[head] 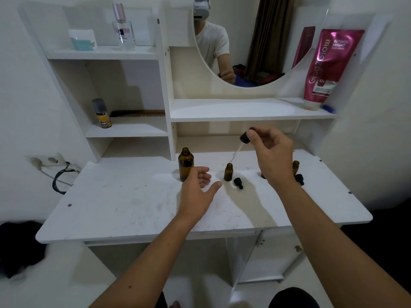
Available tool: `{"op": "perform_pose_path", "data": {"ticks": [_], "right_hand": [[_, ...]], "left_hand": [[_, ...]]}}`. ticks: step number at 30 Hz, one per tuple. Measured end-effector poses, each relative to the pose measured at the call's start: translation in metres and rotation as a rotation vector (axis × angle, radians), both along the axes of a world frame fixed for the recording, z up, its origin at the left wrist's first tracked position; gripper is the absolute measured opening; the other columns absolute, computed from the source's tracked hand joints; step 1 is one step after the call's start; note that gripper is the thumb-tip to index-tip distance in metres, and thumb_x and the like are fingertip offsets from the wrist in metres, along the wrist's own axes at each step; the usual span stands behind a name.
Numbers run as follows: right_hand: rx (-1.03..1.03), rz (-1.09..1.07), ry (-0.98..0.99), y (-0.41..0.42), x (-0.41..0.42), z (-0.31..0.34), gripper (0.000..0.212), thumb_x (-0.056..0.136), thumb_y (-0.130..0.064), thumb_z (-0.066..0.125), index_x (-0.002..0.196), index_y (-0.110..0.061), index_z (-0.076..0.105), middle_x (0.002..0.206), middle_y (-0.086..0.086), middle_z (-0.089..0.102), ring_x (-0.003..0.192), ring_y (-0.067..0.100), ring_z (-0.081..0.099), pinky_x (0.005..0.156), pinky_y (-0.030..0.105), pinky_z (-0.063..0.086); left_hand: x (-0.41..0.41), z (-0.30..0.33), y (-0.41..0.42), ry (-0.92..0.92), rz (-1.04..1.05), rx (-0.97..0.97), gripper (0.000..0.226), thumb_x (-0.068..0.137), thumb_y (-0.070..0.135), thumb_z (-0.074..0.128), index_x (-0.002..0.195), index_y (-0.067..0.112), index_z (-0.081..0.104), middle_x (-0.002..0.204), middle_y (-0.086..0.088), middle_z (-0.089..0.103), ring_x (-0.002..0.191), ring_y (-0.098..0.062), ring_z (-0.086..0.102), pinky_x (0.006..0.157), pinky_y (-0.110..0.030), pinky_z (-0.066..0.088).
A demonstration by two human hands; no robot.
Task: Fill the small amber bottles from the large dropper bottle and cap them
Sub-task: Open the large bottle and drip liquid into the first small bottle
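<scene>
The large amber bottle [186, 166] stands uncapped on the white tabletop [133, 201]. My right hand [270, 152] pinches the black bulb of the dropper [239, 146], whose glass tip hangs just above the open mouth of a small amber bottle [228, 172]. Beside that bottle lies a small black cap [238, 182]. Another small amber bottle [295, 166] stands to the right, partly hidden by my right wrist, with a black cap [299, 179] next to it. My left hand [199, 190] hovers open between the large bottle and the small one, holding nothing.
Shelves rise behind the tabletop. They hold a yellow spray can [102, 114], a comb [139, 113], a perfume bottle [123, 30] and a pink tube [327, 67]. A mirror [255, 41] hangs at the back. A wall socket with a cable [51, 165] is on the left.
</scene>
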State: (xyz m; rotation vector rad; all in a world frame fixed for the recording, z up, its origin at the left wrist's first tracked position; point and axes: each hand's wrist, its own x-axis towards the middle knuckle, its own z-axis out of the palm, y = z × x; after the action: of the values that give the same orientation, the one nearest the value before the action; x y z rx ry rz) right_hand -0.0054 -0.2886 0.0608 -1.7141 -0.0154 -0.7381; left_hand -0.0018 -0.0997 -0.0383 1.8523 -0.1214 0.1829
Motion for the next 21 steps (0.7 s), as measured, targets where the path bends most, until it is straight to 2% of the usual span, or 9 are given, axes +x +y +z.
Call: {"op": "perform_pose_path", "data": {"ticks": [3,7,11,17,21], "right_hand": [[0.000,-0.016,0.014,-0.006,0.002,-0.006,0.016,0.098,-0.021,0.075,0.112,-0.015,0.076,0.102,0.000,0.081,0.098,0.011,0.077,0.092,0.022,0.059],[0.004,-0.027,0.006,-0.009,0.004,-0.010,0.014,0.098,-0.020,0.075,0.111,-0.015,0.076,0.101,-0.002,0.080,0.096,0.007,0.076,0.087,0.017,0.057],[0.017,-0.007,0.008,-0.010,0.011,-0.014,0.012,0.098,-0.017,0.075,0.110,-0.013,0.076,0.099,-0.001,0.080,0.095,0.008,0.076,0.087,0.018,0.057],[-0.006,0.046,0.055,-0.007,0.016,-0.023,0.012,0.097,-0.017,0.076,0.108,-0.011,0.076,0.096,0.002,0.082,0.093,0.015,0.079,0.093,0.031,0.061],[-0.038,0.066,0.096,-0.001,0.017,-0.030,0.011,0.097,-0.019,0.076,0.105,-0.012,0.077,0.092,-0.002,0.082,0.092,0.013,0.079,0.093,0.032,0.060]], "left_hand": [[0.012,0.000,-0.014,0.011,-0.032,-0.003,0.049,0.086,0.031,0.085,0.127,0.024,0.058,0.109,0.011,0.065,0.100,-0.008,0.065,0.083,-0.017,0.057],[0.026,-0.001,-0.030,0.013,-0.069,0.004,0.055,0.085,0.030,0.085,0.133,0.022,0.059,0.114,0.009,0.066,0.104,-0.007,0.064,0.091,-0.021,0.057],[0.036,-0.001,-0.038,0.013,-0.100,0.007,0.057,0.084,0.026,0.086,0.134,0.020,0.060,0.116,0.009,0.069,0.105,-0.008,0.066,0.094,-0.022,0.057],[0.042,-0.004,-0.036,-0.018,-0.108,0.048,0.031,0.088,0.023,0.083,0.116,0.021,0.070,0.102,0.014,0.074,0.094,-0.003,0.070,0.094,-0.030,0.060],[0.042,-0.005,-0.035,-0.036,-0.119,0.048,0.028,0.088,0.023,0.083,0.113,0.020,0.072,0.100,0.013,0.076,0.093,-0.003,0.071,0.094,-0.033,0.060]]}}
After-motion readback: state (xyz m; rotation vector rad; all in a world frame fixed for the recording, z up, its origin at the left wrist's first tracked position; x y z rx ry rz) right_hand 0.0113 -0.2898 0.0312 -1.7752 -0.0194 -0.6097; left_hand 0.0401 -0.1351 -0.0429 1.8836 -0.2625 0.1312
